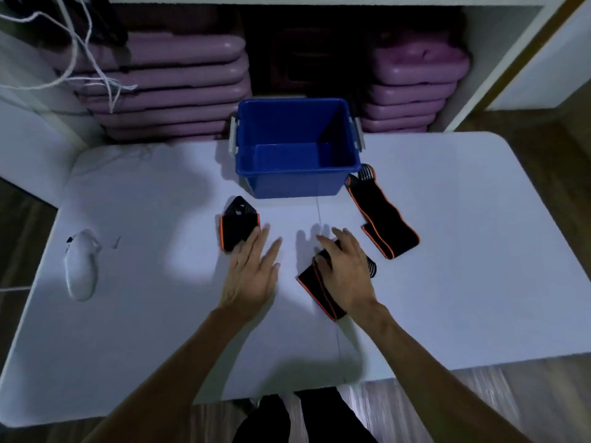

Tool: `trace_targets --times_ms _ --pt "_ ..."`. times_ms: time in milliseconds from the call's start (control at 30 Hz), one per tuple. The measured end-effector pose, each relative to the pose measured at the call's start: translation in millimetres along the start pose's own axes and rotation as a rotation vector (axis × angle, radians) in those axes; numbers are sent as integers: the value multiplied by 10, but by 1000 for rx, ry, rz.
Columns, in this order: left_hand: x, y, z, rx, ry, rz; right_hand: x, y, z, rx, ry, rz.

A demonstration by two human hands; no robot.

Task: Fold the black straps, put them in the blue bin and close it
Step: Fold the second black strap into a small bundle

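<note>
Two hands work over black straps on a white worktop (447,251), in front of an uncovered blue bin (295,179).

The right hand (347,276) lies on the middle strap (315,282), covering most of it; whether its fingers curl round the fabric cannot be told. The left hand (252,273), fingers straight and spread, holds nothing, its fingertips at the edge of a folded strap (235,228). A longer strap (382,219) lies partly unfolded at the bin's right corner, its striped end touching the wall. The bin's inside shows only bare blue; no lid is visible. A white object (80,266) at the left is too dim to identify. Stacked purple pads (166,87) sit behind in shadow.
</note>
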State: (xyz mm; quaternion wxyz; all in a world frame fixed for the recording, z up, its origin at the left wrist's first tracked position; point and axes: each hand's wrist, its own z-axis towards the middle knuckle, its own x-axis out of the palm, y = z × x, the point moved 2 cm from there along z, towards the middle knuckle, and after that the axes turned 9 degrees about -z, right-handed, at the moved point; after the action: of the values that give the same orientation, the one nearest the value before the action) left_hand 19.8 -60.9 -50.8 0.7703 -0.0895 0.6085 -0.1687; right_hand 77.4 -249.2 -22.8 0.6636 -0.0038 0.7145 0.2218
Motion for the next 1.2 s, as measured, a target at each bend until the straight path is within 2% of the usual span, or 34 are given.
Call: trace_targets --times_ms 167,300,400,533,600,667,733,833,1000,1100,1200 --pt "307 -791 310 240 193 -113 -160 -850 -418 202 13 137" --pt "500 -1275 568 319 375 -2 -275 -1137 -648 290 43 256" --pt "589 -1388 717 259 441 101 -271 -1216 -712 319 74 336" --pt "579 -1441 881 163 451 -330 -197 -1198 -717 435 133 557" --pt "582 -1432 1004 5 533 -550 -208 -1087 -659 384 153 630" --pt "579 -1415 1131 -147 669 -649 -220 -974 -579 362 157 721" --pt "547 -1381 1240 -193 721 -580 -233 -881 -485 408 163 863" --pt "460 -1293 1360 -62 616 -365 -207 -803 -383 461 118 997" --pt "460 -1265 1445 94 781 -227 -185 -889 -465 463 136 1131" --pt "496 -1275 1527 250 757 -50 -161 -969 -551 487 113 1181" --pt "396 -1316 1609 281 693 94 -101 -994 -567 539 91 1204"
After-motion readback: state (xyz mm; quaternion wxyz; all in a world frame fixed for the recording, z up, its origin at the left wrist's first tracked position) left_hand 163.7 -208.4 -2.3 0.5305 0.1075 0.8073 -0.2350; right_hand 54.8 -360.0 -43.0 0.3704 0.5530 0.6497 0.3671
